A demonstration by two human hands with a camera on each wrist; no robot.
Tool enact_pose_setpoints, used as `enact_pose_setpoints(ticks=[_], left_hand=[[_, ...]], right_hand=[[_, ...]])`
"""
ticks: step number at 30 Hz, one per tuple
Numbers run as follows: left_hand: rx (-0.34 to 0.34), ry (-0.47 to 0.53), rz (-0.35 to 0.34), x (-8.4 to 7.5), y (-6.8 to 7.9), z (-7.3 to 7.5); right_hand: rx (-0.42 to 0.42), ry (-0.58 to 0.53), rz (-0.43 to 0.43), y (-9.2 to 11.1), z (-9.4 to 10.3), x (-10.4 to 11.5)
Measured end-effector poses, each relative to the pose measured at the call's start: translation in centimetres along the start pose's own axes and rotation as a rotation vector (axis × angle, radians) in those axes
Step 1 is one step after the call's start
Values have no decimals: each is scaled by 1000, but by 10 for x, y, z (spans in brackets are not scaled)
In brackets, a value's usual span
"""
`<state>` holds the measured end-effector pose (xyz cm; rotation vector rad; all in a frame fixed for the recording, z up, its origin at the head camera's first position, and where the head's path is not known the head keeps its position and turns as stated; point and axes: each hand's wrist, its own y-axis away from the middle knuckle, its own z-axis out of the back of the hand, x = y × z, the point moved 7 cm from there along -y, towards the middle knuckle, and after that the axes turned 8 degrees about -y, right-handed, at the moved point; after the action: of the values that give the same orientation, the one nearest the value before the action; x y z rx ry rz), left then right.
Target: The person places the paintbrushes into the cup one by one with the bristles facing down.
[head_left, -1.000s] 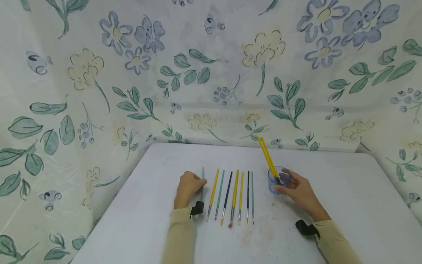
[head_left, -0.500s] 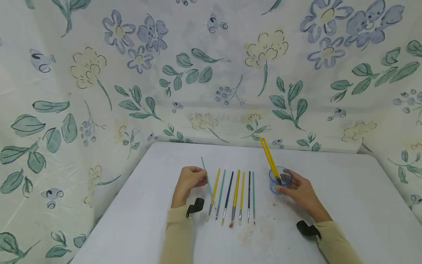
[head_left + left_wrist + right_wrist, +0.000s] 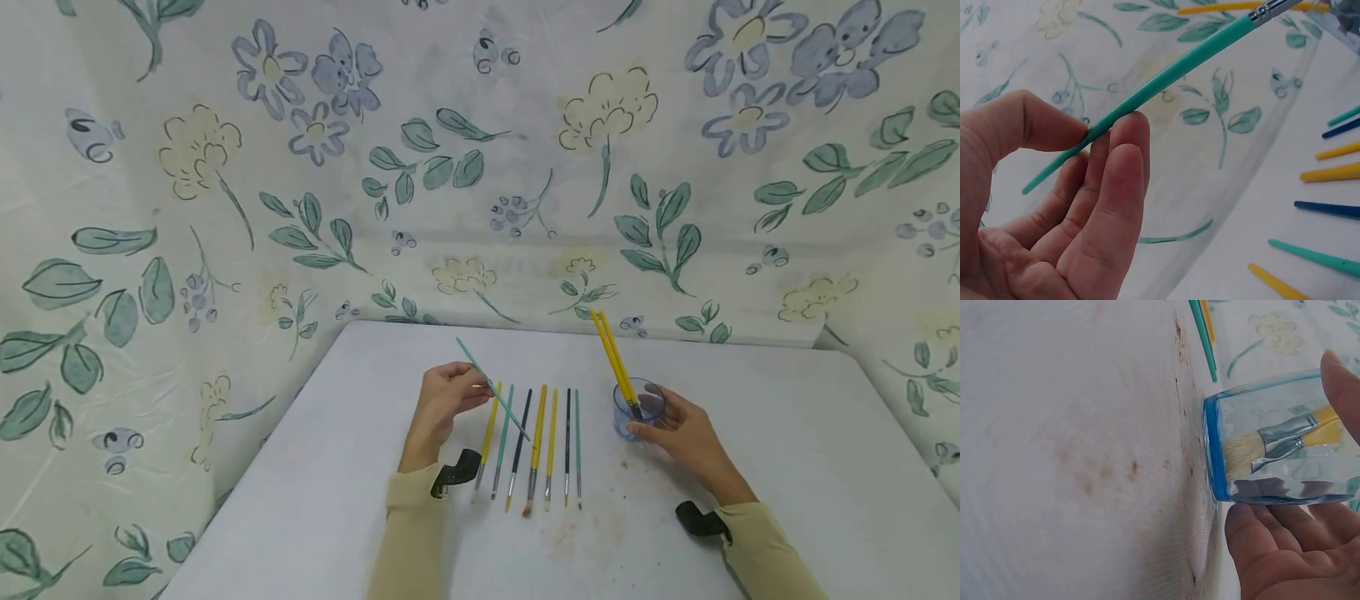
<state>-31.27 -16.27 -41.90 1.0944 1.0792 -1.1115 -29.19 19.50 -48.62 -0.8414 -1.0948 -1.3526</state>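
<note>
My left hand pinches a thin teal paintbrush between thumb and fingertips. The brush is tilted above the row, its metal ferrule pointing down and right. In the left wrist view the teal handle crosses the fingers, and its bristles are out of frame. At the right, my right hand grips a clear bluish glass, thumb on one side and fingers on the other. Two yellow paintbrushes lean in the glass, bristles down; the right wrist view shows their pale bristles near the glass base.
Several paintbrushes with yellow, teal and dark blue handles lie side by side between the hands, bristles toward me. Brownish smudges mark the white table. A flowered cloth hangs behind and to the sides.
My left hand has raised the teal paintbrush from the left end of the row and moved it up and right, tilting it. The right hand and glass have stayed in place.
</note>
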Motion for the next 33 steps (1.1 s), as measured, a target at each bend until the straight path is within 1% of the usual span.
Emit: enact_pose_setpoints(ticks=[5, 10, 17, 22, 27, 33], left_hand=[[-20, 52, -39, -6, 1, -6], [-36, 111, -56, -9, 2, -12], [-37, 205, -101, -14, 4, -20], [-24, 247, -140, -17, 6, -28], [-28, 255, -165, -18, 8, -34], [-28, 226, -181, -19, 8, -43]], right_hand=[[-9, 3, 8, -2, 2, 0], [-10, 0, 30, -4, 2, 1], [-13, -6, 32, -4, 2, 1], [-16, -21, 33, -5, 1, -1], [-15, -25, 36, -5, 0, -2], [-19, -5, 29, -4, 0, -1]])
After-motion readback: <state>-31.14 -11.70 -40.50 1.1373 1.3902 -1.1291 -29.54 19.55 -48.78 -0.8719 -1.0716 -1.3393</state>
